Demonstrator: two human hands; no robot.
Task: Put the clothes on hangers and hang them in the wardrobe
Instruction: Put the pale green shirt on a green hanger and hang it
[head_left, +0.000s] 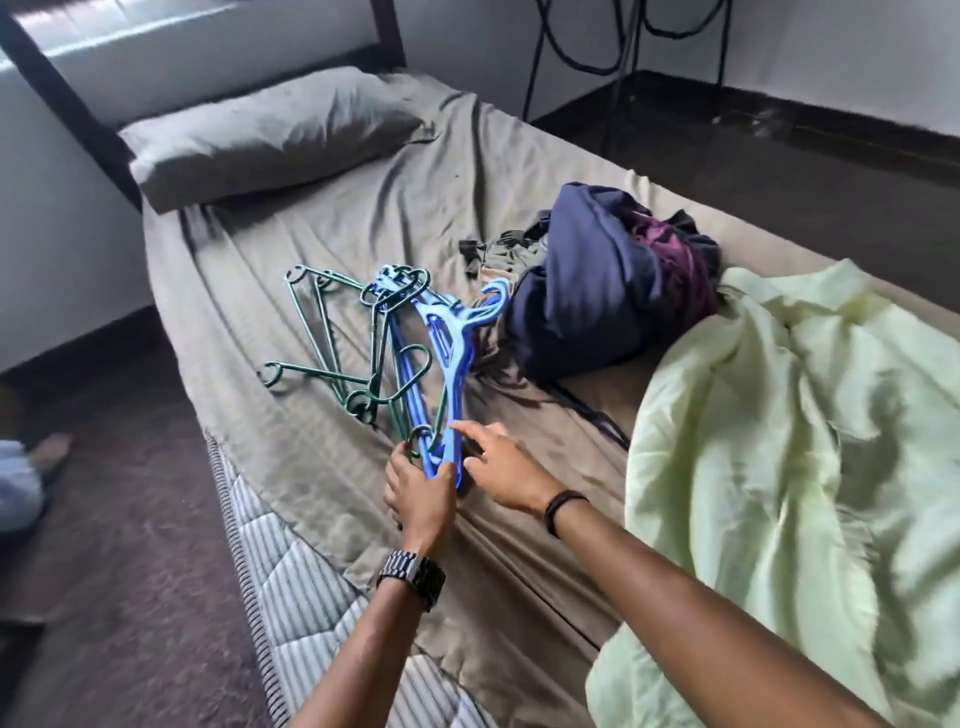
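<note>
Blue hangers (447, 364) gripped by left hand (418, 493) on bed (311, 467)

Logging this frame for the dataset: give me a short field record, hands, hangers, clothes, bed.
left hand: grips the near ends of the hangers at the bed edge
right hand: fingers extended, touching the blue hangers, holds nothing
blue hangers: bunched, lying on the sheet
green hangers: tangled pile beside and under the blue ones
clothes: dark heap on the bed, none on a hanger yet
sheet: brown, wrinkled
blanket: pale green, crumpled at the right
pillow: at the head of the bed
wardrobe: not in view
</note>
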